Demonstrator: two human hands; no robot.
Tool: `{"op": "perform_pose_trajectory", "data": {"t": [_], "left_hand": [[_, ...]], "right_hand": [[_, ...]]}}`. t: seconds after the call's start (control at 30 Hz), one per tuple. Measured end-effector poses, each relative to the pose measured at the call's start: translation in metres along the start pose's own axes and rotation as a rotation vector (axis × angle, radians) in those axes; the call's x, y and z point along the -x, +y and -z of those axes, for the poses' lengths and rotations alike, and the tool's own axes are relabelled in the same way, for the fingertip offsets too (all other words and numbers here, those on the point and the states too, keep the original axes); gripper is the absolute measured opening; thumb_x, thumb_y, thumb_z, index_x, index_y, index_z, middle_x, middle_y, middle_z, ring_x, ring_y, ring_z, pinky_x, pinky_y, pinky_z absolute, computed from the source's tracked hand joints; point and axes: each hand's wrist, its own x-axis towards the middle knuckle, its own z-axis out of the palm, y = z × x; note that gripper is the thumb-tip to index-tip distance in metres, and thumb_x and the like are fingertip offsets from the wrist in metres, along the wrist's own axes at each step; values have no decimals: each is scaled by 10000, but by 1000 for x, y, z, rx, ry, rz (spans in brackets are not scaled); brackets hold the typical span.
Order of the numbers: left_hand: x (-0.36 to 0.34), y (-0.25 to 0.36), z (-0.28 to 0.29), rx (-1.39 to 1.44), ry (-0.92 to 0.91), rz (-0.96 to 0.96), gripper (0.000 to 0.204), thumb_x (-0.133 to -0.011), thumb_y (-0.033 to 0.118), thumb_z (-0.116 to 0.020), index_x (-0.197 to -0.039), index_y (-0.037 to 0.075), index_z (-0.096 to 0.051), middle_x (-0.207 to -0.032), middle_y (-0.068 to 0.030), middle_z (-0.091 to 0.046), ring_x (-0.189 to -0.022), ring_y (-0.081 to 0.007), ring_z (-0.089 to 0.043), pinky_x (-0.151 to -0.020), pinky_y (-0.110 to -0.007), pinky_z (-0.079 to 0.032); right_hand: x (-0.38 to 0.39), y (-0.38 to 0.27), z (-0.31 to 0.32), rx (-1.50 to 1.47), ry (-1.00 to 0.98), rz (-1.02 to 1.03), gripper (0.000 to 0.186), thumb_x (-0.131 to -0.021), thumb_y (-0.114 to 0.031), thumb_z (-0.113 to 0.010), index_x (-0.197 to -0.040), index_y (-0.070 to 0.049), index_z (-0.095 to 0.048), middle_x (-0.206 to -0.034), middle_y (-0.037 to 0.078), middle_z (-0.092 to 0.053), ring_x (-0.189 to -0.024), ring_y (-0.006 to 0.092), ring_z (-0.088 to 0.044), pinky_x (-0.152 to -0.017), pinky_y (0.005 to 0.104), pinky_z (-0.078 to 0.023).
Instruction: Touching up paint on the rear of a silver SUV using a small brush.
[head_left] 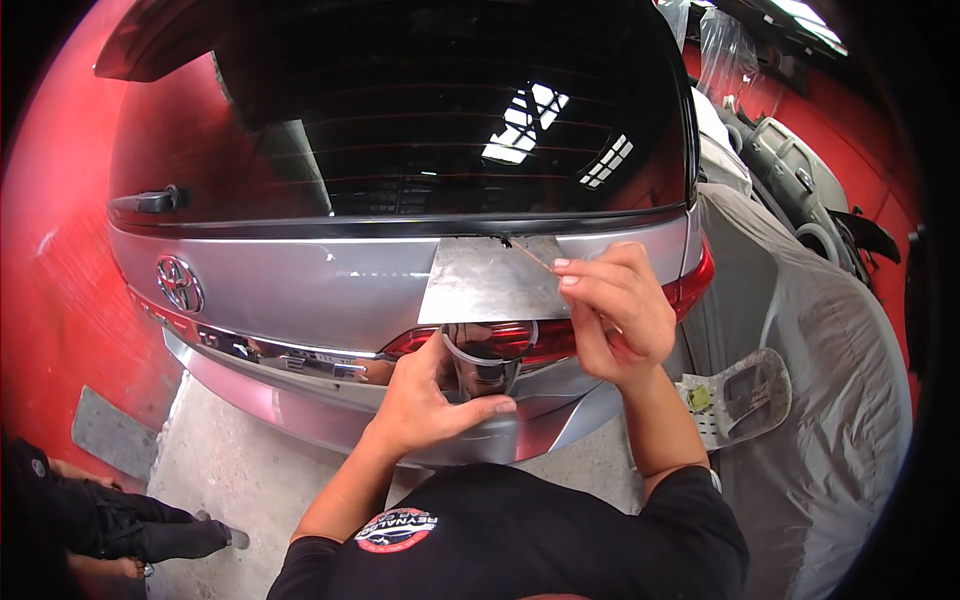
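Note:
My left hand (420, 395) grips a clear cup (485, 365) holding dark material, in front of the car's red tail light (555, 338). My right hand (620, 305) pinches a thin wooden stick (532, 255), whose tip touches a black smear (505, 241) at the upper edge of a bare metal sheet (485, 285). The sheet lies against the silver tailgate (280, 275), just below the dark rear window (380, 130) and its black trim.
A person (110, 515) in dark clothes stands at lower left beside a red wall (50, 260). At right are a grey-covered object (820, 430), a perforated metal piece (755, 400) and a loose car door (785, 170). The concrete floor (220, 450) shows below the bumper.

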Motion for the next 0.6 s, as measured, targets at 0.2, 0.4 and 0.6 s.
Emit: {"op": "perform_pose_trajectory", "data": {"t": [0.2, 0.4, 0.6], "left_hand": [[0, 0, 0, 28, 20, 12, 764, -737, 258, -966, -1335, -12, -573, -799, -28, -680, -752, -101, -633, -751, -277, -528], [-2, -5, -2, -10, 32, -45, 757, -737, 281, -965, -1324, -10, -585, -801, -34, -682, -754, -108, -636, -752, -284, -529], [-3, -9, -2, 28, 30, -44, 764, -735, 289, -972, -1312, -34, -589, -769, -20, -647, -709, -95, -598, -700, -268, -507]], "right_hand": [[-3, 10, -7, 88, 61, 107, 430, -661, 122, -741, -1062, -33, -715, -1069, 111, -766, -758, 237, -621, -695, 368, -442], [-3, 12, -9, 280, 32, 263, 384, -695, 29, -759, -1070, -46, -721, -1119, 105, -762, -758, 210, -608, -713, 379, -428], [-4, 9, -5, 348, -25, 281, 410, -736, 102, -745, -1112, -51, -688, -1110, 112, -763, -759, 224, -605, -714, 386, -431]]}}
